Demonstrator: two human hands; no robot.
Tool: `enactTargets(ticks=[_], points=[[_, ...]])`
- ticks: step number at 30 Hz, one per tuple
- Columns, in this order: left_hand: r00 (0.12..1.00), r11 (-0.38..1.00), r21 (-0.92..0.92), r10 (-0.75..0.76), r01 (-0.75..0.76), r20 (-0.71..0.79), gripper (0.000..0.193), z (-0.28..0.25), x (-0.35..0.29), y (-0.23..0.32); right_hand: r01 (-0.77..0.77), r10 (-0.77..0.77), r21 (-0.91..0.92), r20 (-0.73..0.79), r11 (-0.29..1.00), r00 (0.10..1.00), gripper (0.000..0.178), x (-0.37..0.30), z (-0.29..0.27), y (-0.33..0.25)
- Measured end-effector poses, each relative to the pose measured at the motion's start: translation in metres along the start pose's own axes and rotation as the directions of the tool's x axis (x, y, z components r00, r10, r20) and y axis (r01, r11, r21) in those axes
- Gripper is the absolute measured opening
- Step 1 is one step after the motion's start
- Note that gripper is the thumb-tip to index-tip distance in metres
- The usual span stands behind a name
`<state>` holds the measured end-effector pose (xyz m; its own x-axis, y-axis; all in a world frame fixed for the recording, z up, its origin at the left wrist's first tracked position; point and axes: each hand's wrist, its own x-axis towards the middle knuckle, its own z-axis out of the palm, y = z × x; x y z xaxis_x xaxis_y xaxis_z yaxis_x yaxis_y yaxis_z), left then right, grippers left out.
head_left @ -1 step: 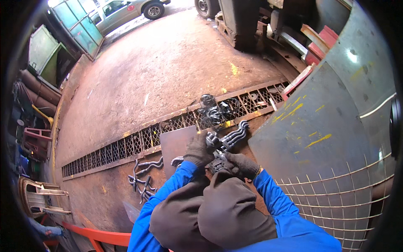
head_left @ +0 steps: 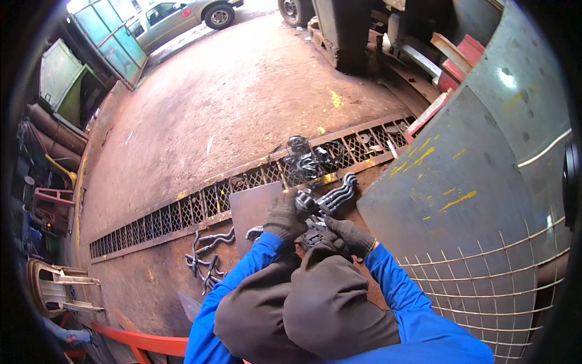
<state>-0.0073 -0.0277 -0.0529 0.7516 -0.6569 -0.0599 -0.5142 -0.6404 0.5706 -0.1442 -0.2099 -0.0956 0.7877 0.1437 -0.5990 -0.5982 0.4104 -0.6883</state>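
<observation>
Both of my hands wear dark grey gloves and work close together just past my knees. My left hand is curled at a shiny, rounded dark metal piece, whose exact kind I cannot make out. To its right, my right hand has closed fingers beside a cluster of small dark metal parts; what it grips is hidden. Several bent metal rods lie bunched beyond my hands. A flat metal plate lies left of my left hand, with the ends of more bent rods showing on it.
More bent rods lie scattered on the floor at left. A floor grating crosses ahead, with black plastic upon it. Large metal sheets and a wire mesh stand at right; a red bar is at lower left.
</observation>
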Motion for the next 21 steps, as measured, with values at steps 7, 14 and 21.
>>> enactTargets(ticks=[7, 14, 21], points=[[0.997, 0.996, 0.079, -0.047, 0.052, -0.067, 0.084, 0.014, 0.002, -0.005, 0.161, -0.204, -0.263, -0.143, 0.951, 0.969, 0.038, 0.018, 0.004, 0.019], [0.996, 0.991, 0.114, -0.066, 0.074, -0.067, 0.073, 0.017, 0.005, -0.004, -0.15, -0.113, -0.462, -0.494, 0.874, 0.862, 0.075, 0.018, 0.005, 0.001], [0.992, 0.992, 0.128, 0.016, 0.0, -0.125, 0.067, 0.036, 0.011, -0.032, 0.291, -0.618, -0.838, -0.068, 0.462, 0.783, 0.069, 0.067, -0.003, 0.01]])
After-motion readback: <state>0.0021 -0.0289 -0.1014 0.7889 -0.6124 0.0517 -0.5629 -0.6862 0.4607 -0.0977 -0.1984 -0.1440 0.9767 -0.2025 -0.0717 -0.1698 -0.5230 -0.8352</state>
